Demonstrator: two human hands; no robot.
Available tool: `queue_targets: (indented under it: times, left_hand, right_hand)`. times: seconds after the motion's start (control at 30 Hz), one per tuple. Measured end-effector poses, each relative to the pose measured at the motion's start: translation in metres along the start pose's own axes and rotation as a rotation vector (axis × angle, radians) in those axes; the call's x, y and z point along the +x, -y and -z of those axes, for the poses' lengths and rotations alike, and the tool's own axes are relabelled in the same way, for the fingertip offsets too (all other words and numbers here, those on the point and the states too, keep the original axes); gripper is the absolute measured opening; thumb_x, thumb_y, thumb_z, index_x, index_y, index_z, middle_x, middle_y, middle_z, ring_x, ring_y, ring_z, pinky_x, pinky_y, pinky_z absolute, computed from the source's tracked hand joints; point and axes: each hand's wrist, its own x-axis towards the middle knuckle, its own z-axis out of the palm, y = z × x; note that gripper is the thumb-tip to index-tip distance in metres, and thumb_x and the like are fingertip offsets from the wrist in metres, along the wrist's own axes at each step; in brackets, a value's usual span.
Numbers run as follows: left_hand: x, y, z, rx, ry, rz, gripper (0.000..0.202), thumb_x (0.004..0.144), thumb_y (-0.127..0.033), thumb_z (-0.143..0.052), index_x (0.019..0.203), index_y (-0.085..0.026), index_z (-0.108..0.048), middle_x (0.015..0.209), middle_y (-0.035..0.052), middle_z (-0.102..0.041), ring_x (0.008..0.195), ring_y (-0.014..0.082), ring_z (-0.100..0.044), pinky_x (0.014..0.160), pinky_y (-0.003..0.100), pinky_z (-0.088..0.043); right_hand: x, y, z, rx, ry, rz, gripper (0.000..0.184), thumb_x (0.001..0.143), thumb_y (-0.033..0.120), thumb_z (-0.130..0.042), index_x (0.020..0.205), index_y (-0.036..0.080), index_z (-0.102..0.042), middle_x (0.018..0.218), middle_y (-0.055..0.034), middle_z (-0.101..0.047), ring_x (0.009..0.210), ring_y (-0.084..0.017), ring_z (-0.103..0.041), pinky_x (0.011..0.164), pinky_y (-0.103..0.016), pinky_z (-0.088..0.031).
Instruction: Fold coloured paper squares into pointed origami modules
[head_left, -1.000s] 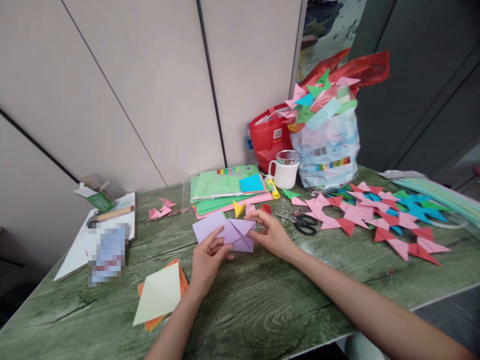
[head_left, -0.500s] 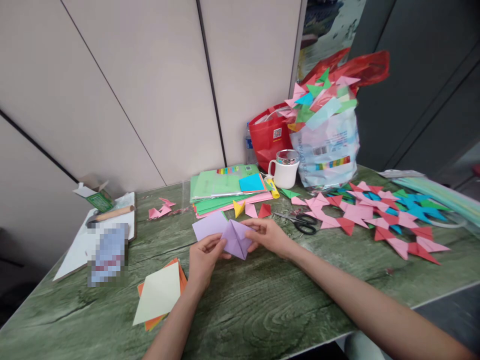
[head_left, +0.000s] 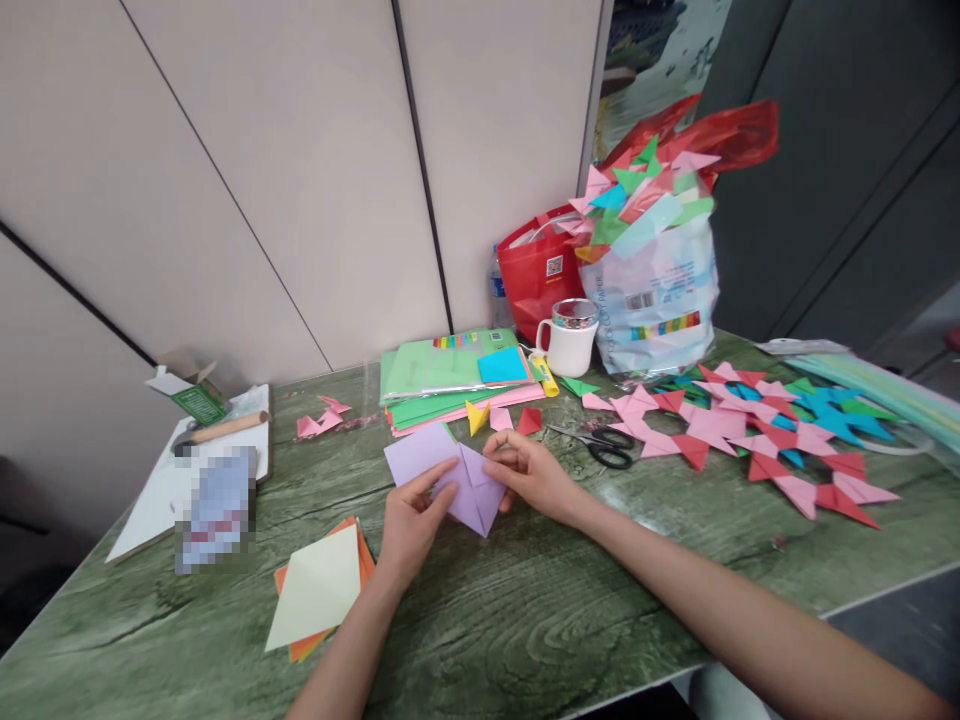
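A folded lilac paper piece [head_left: 474, 492] lies at the middle of the green table [head_left: 525, 620], one corner pointing toward me. My left hand [head_left: 409, 525] pinches its left side, thumb and forefinger on the paper. My right hand [head_left: 529, 472] grips its right upper edge with curled fingers. A flat lilac sheet [head_left: 417, 450] sits under and behind the folded piece.
Pale yellow and orange sheets [head_left: 319, 590] lie near left. Green and pink paper stack [head_left: 450, 378], white mug [head_left: 568, 340], scissors [head_left: 604, 445], red bag [head_left: 536, 270] and a plastic bag of folded pieces [head_left: 649, 270] stand behind. Several pink, red and blue folded shapes [head_left: 772, 435] spread right.
The folded lilac piece has been turned and drawn a little toward me, from a wide flat shape to one with a corner pointing down. Both hands followed it.
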Motion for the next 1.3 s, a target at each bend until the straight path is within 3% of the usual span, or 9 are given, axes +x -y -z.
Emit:
queue_targets:
  times: [0.2, 0.5, 0.7, 0.93, 1.3]
  left_hand:
    - [0.0011, 0.0025, 0.0016, -0.052, 0.019, -0.001, 0.034, 0.067, -0.027, -0.066, 0.099, -0.017, -0.068, 0.102, 0.0079, -0.068, 0.091, 0.0231, -0.061, 0.078, 0.032, -0.048]
    - [0.0004, 0.001, 0.0004, -0.082, 0.018, 0.01, 0.036, 0.065, -0.026, -0.068, 0.1, -0.017, -0.067, 0.108, 0.0094, -0.066, 0.101, 0.0258, -0.058, 0.089, 0.037, -0.043]
    - [0.0007, 0.0031, 0.0014, -0.075, 0.04, -0.004, 0.037, 0.066, -0.026, -0.067, 0.102, -0.018, -0.066, 0.109, 0.0092, -0.065, 0.102, 0.025, -0.057, 0.088, 0.035, -0.044]
    - [0.0004, 0.002, 0.0016, -0.043, 0.05, 0.016, 0.039, 0.066, -0.027, -0.067, 0.104, -0.018, -0.066, 0.108, 0.0081, -0.066, 0.096, 0.0236, -0.059, 0.081, 0.031, -0.047]
    - [0.0008, 0.0022, 0.0008, -0.078, 0.023, 0.032, 0.035, 0.064, -0.026, -0.07, 0.098, -0.016, -0.068, 0.099, 0.008, -0.068, 0.086, 0.0204, -0.059, 0.074, 0.028, -0.047]
  right_hand:
    - [0.0, 0.0007, 0.0021, -0.082, 0.018, 0.055, 0.027, 0.072, 0.033, -0.063, 0.093, 0.017, -0.061, 0.082, -0.002, -0.06, 0.054, -0.009, -0.055, 0.044, -0.021, -0.05]
    - [-0.001, -0.0013, 0.0028, -0.103, -0.015, 0.042, 0.027, 0.067, 0.028, -0.068, 0.091, 0.017, -0.063, 0.075, -0.0003, -0.061, 0.045, -0.008, -0.055, 0.044, -0.022, -0.046]
    - [-0.0007, -0.0008, 0.0026, -0.13, -0.032, 0.042, 0.029, 0.067, 0.03, -0.068, 0.092, 0.017, -0.064, 0.078, -0.0014, -0.063, 0.05, -0.009, -0.055, 0.046, -0.023, -0.047]
    - [-0.0001, -0.0028, 0.0033, -0.208, -0.061, 0.132, 0.027, 0.068, 0.03, -0.067, 0.091, 0.017, -0.066, 0.089, -0.0047, -0.065, 0.077, -0.016, -0.058, 0.063, -0.026, -0.047]
    - [-0.0013, -0.0021, 0.0029, -0.26, -0.082, 0.16, 0.026, 0.07, 0.031, -0.065, 0.093, 0.018, -0.066, 0.091, -0.0051, -0.066, 0.079, -0.018, -0.058, 0.066, -0.029, -0.046]
